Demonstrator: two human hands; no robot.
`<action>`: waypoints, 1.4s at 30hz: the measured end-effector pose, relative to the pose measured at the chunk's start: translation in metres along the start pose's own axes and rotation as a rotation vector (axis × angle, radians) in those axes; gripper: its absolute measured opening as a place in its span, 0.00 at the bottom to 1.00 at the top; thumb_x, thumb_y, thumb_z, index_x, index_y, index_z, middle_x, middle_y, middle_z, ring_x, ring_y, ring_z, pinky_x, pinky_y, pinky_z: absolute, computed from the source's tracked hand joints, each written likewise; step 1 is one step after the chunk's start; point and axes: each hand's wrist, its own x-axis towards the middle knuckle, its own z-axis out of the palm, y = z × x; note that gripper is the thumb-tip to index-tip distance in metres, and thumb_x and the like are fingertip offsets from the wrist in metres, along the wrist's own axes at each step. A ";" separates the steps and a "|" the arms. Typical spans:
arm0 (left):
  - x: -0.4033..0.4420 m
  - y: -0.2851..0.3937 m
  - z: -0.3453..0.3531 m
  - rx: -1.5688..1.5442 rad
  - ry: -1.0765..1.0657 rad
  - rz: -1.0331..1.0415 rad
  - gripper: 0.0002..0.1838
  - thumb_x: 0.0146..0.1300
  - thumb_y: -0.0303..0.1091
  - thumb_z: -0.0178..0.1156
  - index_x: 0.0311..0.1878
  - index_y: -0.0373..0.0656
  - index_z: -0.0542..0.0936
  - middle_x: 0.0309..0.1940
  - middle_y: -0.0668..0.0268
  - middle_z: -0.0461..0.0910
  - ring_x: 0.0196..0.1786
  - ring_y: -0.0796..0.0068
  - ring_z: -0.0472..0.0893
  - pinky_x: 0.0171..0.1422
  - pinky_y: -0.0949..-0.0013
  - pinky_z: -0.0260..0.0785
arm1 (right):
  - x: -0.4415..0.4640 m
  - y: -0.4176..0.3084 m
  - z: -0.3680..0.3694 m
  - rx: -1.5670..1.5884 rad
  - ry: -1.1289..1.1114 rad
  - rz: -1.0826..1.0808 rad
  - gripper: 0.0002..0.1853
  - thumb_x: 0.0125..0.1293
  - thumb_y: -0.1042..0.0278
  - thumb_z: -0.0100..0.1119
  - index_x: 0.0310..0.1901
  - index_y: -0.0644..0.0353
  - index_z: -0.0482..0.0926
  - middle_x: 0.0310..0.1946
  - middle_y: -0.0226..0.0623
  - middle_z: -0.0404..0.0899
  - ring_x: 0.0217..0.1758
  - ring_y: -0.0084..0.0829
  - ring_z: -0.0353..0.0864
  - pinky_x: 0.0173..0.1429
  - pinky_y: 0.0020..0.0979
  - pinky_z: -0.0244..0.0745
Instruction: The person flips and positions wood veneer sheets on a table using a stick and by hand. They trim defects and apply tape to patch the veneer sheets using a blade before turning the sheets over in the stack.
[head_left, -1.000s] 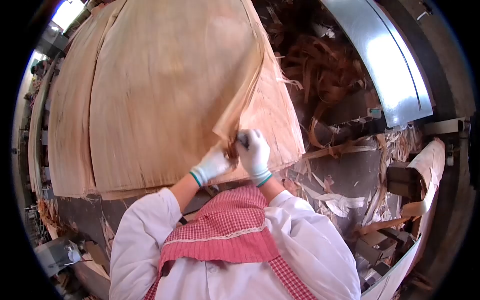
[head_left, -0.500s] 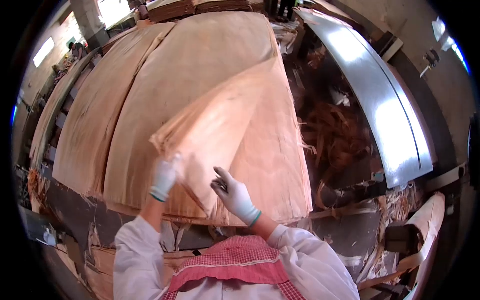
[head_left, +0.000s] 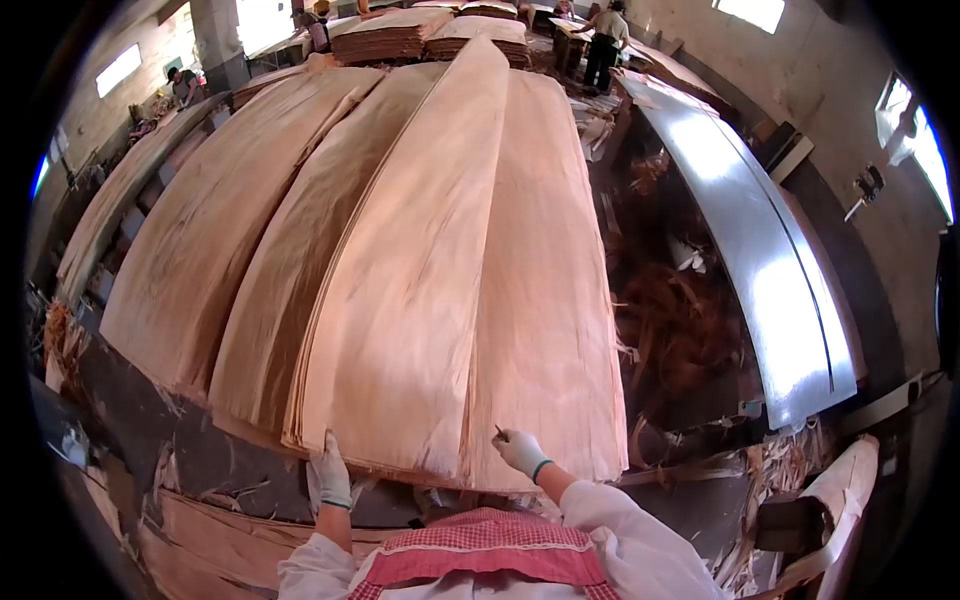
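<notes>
Large thin wood veneer sheets lie in a wide stack in front of me, several of them folded or overlapped lengthwise down the middle. My left hand, in a white glove, is at the near edge of the overlapping sheets, its fingers around that edge. Over the near part of the right-hand sheet is my right hand, also gloved, its fingers curled together around a small dark thing too small to name.
A long shiny metal sheet stretches along the right, beside a dark gap with veneer scraps. Another veneer stack lies to the left. A person stands at the back, near more stacks. A rolled sheet is at the lower right.
The lifted veneer has swung left and now lies flat along its length. My left hand has moved down to the near edge; my right hand has moved right and down. The view has tilted up.
</notes>
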 end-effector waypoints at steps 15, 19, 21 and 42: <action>0.020 -0.116 -0.010 -0.580 0.092 -0.641 0.17 0.67 0.42 0.55 0.54 0.44 0.71 0.42 0.59 0.77 0.36 0.61 0.80 0.38 0.57 0.77 | 0.050 -0.038 0.102 0.144 0.029 0.088 0.39 0.53 0.41 0.66 0.55 0.70 0.73 0.50 0.55 0.78 0.56 0.45 0.78 0.58 0.36 0.71; 0.000 -0.117 -0.051 -0.536 0.067 -0.667 0.11 0.67 0.38 0.56 0.49 0.47 0.71 0.35 0.67 0.77 0.34 0.72 0.78 0.35 0.68 0.74 | 0.048 -0.044 0.106 0.077 0.171 0.056 0.26 0.54 0.54 0.64 0.46 0.70 0.79 0.39 0.56 0.82 0.46 0.50 0.82 0.49 0.42 0.75; -0.018 -0.069 -0.069 -0.539 0.129 -0.618 0.11 0.68 0.38 0.55 0.49 0.46 0.73 0.34 0.68 0.78 0.33 0.74 0.78 0.35 0.71 0.74 | 0.060 -0.038 0.116 0.015 0.239 -0.092 0.21 0.52 0.59 0.62 0.41 0.69 0.80 0.33 0.56 0.82 0.39 0.50 0.83 0.43 0.43 0.76; 0.216 0.078 -0.198 -1.435 -0.106 -0.095 0.21 0.67 0.44 0.51 0.57 0.40 0.71 0.53 0.58 0.75 0.59 0.63 0.73 0.64 0.56 0.66 | -0.053 -0.313 -0.180 0.498 0.263 -0.769 0.22 0.69 0.69 0.45 0.63 0.68 0.65 0.55 0.49 0.73 0.56 0.33 0.75 0.57 0.30 0.73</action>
